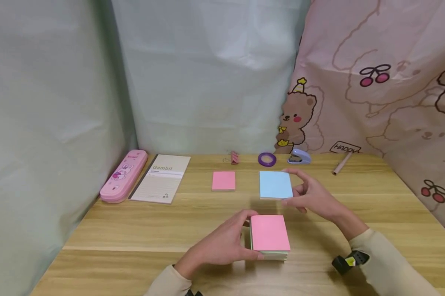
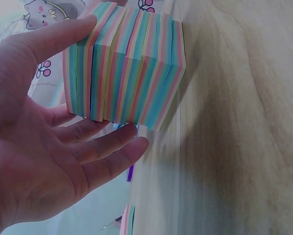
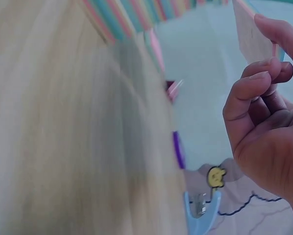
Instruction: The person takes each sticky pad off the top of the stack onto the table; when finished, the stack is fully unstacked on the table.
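One blue pad (image 1: 275,185), squarish, no evident long axis: pinched by the right hand (image 1: 312,197), raised off the desk (image 1: 144,230), just beyond the pink-topped stack (image 1: 269,233). Said stack: gripped by the left hand (image 1: 224,242). One single pink pad (image 1: 224,181): desk, left of blue.

- Head: from above the near side of the table (image 1: 133,234), looking forward and down; the farthest view, taking in left hand (image 1: 222,243), right hand (image 1: 314,198) and the curtain (image 1: 207,82) behind.
- Left wrist: close by the left hand, low, turned sideways with the table at right, facing the stack (image 2: 127,78).
- Right wrist: close by the right hand, low, also sideways, table at left, facing the curtain.
- Shared: all three show the stack; head and right wrist, the stapler (image 1: 300,157).
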The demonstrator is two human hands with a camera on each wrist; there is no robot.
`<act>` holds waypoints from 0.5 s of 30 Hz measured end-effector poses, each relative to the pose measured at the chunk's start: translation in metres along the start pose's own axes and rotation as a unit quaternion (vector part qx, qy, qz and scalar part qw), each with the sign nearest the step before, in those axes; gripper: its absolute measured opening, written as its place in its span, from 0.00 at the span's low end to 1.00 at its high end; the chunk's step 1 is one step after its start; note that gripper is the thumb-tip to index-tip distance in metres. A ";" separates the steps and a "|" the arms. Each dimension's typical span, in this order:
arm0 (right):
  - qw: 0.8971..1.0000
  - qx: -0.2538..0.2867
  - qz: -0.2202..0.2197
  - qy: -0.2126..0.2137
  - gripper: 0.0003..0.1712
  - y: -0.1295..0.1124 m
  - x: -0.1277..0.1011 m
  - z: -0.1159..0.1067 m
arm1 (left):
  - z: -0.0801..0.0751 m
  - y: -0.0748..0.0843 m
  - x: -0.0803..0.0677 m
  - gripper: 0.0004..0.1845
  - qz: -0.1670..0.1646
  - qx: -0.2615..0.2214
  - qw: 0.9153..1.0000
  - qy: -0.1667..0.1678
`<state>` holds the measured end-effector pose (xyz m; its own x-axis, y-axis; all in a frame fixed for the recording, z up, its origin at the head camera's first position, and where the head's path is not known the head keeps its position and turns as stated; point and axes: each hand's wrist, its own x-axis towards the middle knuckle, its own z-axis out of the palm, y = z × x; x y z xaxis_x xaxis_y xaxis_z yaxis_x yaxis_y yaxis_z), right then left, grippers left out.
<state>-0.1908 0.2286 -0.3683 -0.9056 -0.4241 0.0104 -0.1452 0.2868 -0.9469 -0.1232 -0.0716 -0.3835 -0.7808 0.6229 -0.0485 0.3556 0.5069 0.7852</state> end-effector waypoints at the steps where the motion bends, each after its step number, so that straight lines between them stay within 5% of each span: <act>1: 1.000 -0.005 0.008 0.002 0.52 0.002 0.005 -0.001 | 0.000 -0.001 0.000 0.44 0.002 -0.003 1.000 -0.001; 15: 0.998 0.002 0.057 -0.018 0.57 0.031 0.058 0.000 | 0.000 -0.002 -0.002 0.45 0.009 0.017 1.000 0.006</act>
<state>-0.2477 0.2130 -0.3968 -0.9010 -0.4201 -0.1084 -0.0408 0.3308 -0.9428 -0.1221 -0.0743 -0.3849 -0.7798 0.6255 -0.0273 0.3873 0.5162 0.7639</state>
